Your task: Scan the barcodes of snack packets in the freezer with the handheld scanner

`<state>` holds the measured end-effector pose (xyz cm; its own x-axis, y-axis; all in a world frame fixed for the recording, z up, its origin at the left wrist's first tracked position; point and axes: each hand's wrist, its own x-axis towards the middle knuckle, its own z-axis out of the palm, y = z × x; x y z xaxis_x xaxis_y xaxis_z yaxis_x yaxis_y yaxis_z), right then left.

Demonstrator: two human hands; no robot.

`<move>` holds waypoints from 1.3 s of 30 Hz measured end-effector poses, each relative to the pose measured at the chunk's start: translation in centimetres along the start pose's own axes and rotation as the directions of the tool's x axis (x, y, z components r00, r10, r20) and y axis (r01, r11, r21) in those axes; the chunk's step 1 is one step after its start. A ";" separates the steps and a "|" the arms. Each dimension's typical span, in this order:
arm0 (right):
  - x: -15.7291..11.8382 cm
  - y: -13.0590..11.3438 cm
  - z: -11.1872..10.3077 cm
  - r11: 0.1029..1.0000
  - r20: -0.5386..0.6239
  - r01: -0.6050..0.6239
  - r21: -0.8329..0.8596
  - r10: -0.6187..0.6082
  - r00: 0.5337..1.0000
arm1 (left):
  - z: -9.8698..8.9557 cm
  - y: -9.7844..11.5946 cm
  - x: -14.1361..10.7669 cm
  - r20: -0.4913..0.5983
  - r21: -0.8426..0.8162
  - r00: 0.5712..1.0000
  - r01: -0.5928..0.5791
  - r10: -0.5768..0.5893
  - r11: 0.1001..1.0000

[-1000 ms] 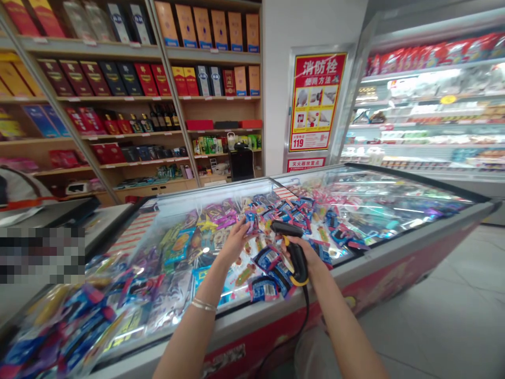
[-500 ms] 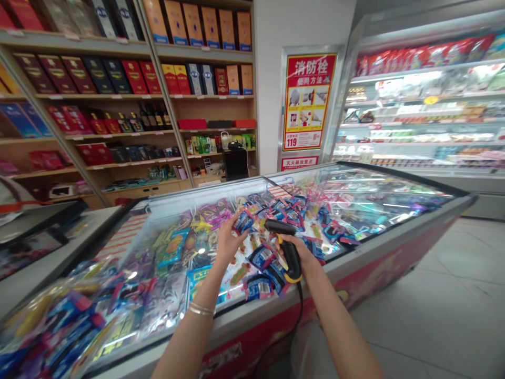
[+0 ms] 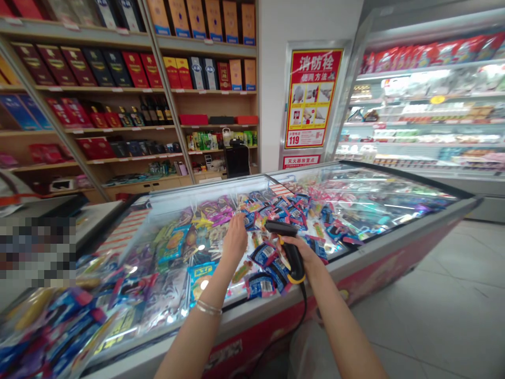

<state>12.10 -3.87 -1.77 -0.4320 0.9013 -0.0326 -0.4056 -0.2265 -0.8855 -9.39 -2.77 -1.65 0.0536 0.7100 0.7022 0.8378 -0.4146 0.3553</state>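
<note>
My right hand is wrapped round a black and yellow handheld scanner, whose head points left over the freezer's glass top. My left hand is just left of the scanner head, with its fingers drawn together against a blue snack packet; the fingertips are partly hidden, so what they grip is unclear. Several blue and pink packets lie on the glass below and around the scanner. A silver bangle circles my left wrist.
The chest freezer runs from lower left to right. More packets are heaped at its left end. A counter stands on the left. Behind are shelves of boxes, a red poster and a lit refrigerated display.
My left hand has turned and its spread fingers have drawn together, no longer holding up the blue packet seen before. My right hand keeps the scanner nearly in place. The view has shifted slightly.
</note>
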 end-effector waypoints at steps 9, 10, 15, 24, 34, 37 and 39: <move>0.2 0.3 -0.1 0.999 -0.037 0.024 -0.038 -0.025 0.999 | -0.4 1.6 -0.5 0.141 0.113 0.986 -0.105 0.089 0.988; 0.2 0.3 -0.1 0.999 -0.037 0.029 -0.037 -0.030 0.999 | -0.3 1.6 -0.5 0.128 0.111 0.987 -0.116 0.101 0.987; 0.3 0.2 0.1 0.998 -0.014 0.044 -0.051 -0.044 0.999 | 0.2 1.6 -0.4 0.092 0.010 0.992 -0.087 0.086 0.996; 0.6 0.5 -0.4 0.997 0.014 0.052 -0.050 -0.051 0.999 | 0.7 1.4 -0.3 0.049 -0.336 0.990 0.144 -0.135 0.931; 0.8 0.3 0.0 0.999 -0.029 0.048 -0.014 -0.049 0.998 | -0.1 1.5 -0.3 -0.128 0.088 0.982 -0.124 0.135 0.988; 0.8 0.3 0.0 0.999 -0.030 0.039 -0.001 -0.039 0.999 | -0.1 1.5 -0.4 -0.133 0.148 0.973 -0.170 0.190 0.974; 0.9 0.4 -0.2 0.999 -0.025 0.041 -0.001 -0.041 0.999 | -0.1 1.4 -0.4 -0.134 0.167 0.969 -0.182 0.205 0.969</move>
<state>11.68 -3.13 -2.23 -0.3952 0.9185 -0.0079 -0.4223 -0.1894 -0.8864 -8.24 -3.71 -1.37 0.1511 0.5268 0.8365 0.8927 -0.4361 0.1133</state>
